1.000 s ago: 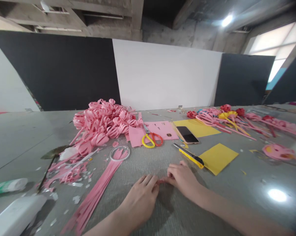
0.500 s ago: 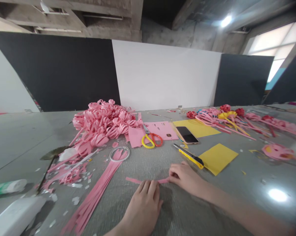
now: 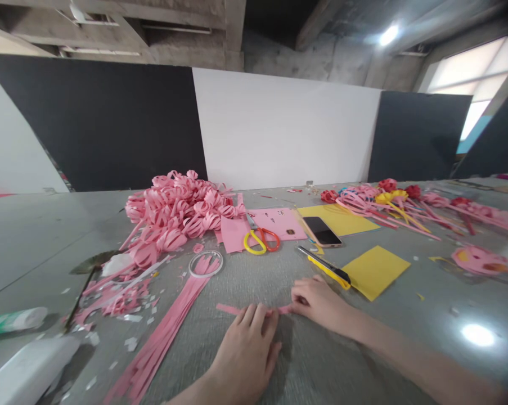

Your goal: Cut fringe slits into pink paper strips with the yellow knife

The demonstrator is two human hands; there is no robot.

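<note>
A narrow pink paper strip (image 3: 227, 309) lies crosswise on the grey table in front of me. My left hand (image 3: 250, 343) bends over its middle, fingers together and pressing on it; the fingertips are partly hidden. At the strip's right end, my right hand (image 3: 315, 298) pinches the paper between thumb and fingers. Left of my hands lies a long bundle of pink paper strips (image 3: 169, 332), its far end under a roll of clear tape (image 3: 206, 264). A yellow and black utility knife (image 3: 325, 267) rests just beyond my right hand.
Scissors (image 3: 262, 241) lie on pink paper sheets (image 3: 287, 222), near a phone (image 3: 322, 231). Yellow paper (image 3: 376, 273) is at right. A heap of pink paper curls (image 3: 180, 208) stands back left. Paper scraps, a green-white tube (image 3: 15, 321) and a white block (image 3: 30, 368) lie left.
My left hand's fingers have shifted slightly along the strip, and the thumb side has spread a little to the right. My right hand stays at the strip's end.
</note>
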